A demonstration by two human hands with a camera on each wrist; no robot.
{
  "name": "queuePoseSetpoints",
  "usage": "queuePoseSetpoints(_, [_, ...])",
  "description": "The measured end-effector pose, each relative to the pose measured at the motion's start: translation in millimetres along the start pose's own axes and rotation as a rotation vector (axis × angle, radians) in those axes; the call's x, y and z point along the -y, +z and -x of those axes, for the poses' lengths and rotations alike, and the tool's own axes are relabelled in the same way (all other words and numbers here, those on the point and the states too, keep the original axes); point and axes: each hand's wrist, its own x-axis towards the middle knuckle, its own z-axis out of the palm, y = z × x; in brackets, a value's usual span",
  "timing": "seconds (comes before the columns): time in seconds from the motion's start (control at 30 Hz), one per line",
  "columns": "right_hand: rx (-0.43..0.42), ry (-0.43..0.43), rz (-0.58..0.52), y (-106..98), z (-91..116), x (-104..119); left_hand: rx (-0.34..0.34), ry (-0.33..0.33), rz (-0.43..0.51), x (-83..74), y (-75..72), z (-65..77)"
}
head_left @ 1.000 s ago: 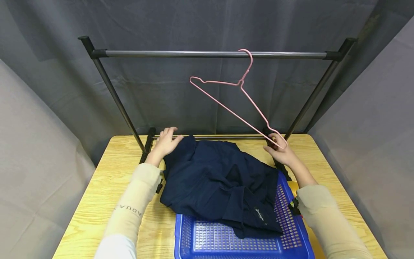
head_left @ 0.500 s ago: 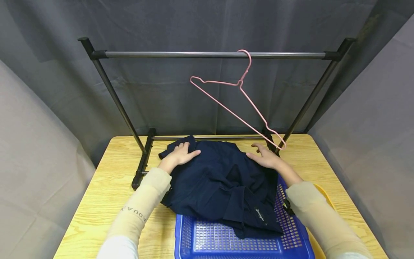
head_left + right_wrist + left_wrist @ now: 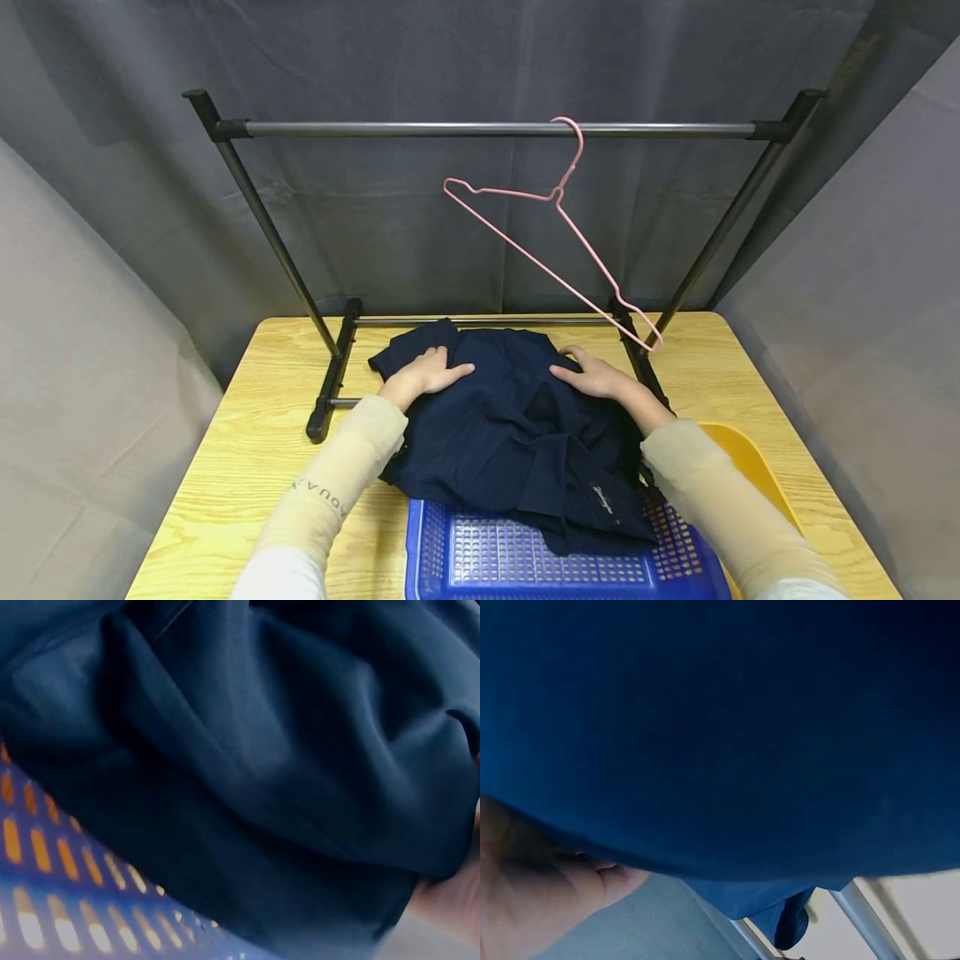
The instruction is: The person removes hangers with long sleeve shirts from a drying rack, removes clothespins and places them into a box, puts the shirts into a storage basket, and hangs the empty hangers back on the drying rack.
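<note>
A crumpled navy garment [image 3: 510,417] with small white script near its front edge lies over the back of the blue perforated basket [image 3: 547,567]. My left hand [image 3: 427,372] rests on its left part, thumb and fingers apart. On the right side, my right hand [image 3: 596,377] touches the cloth with thumb and fingers spread. Navy cloth [image 3: 720,750] fills most of the left wrist view and partly hides the left hand [image 3: 547,900]. In the right wrist view, folds of the garment [image 3: 247,765] cover much of the right hand [image 3: 450,900].
A pink hanger [image 3: 558,196] hangs tilted from the top bar [image 3: 375,130] of a dark clothes rack, above the right hand. The rack's left foot [image 3: 330,383] stands on the wooden table [image 3: 217,467]. A yellow container [image 3: 753,467] sits right of the basket.
Both hands have moved inward onto the garment, the left from beside its left edge, the right from below the hanger's right end. The garment looks nearly unmoved.
</note>
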Motion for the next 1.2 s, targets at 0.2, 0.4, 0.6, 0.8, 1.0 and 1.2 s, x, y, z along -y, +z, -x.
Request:
queuePoseSetpoints(0.2, [-0.043, -0.049, 0.013, 4, -3, 2, -0.021, 0.026, 0.025, 0.5, 4.5, -1.6])
queuePoseSetpoints(0.4, [-0.096, -0.107, 0.026, 6, -4, 1, -0.049, 0.052, 0.038, -0.4, 7.7, -3.9])
queuePoseSetpoints(0.6, [-0.16, -0.151, 0.029, 8, -5, 2, -0.111, 0.124, 0.031, -0.9, 8.7, -5.5])
queuePoseSetpoints(0.8, [-0.213, -0.209, 0.059, 10, -5, 5, -0.18, 0.163, -0.001, -2.1, 7.0, -3.2])
queuePoseSetpoints(1.0, [-0.256, -0.222, 0.06, 9, -4, 9, -0.27, 0.153, -0.012, -2.7, 2.2, -0.3])
queuePoseSetpoints(1.2, [-0.348, -0.237, 0.066, 8, 1, 14, -0.37, 0.143, 0.005, -7.5, -5.8, 7.1])
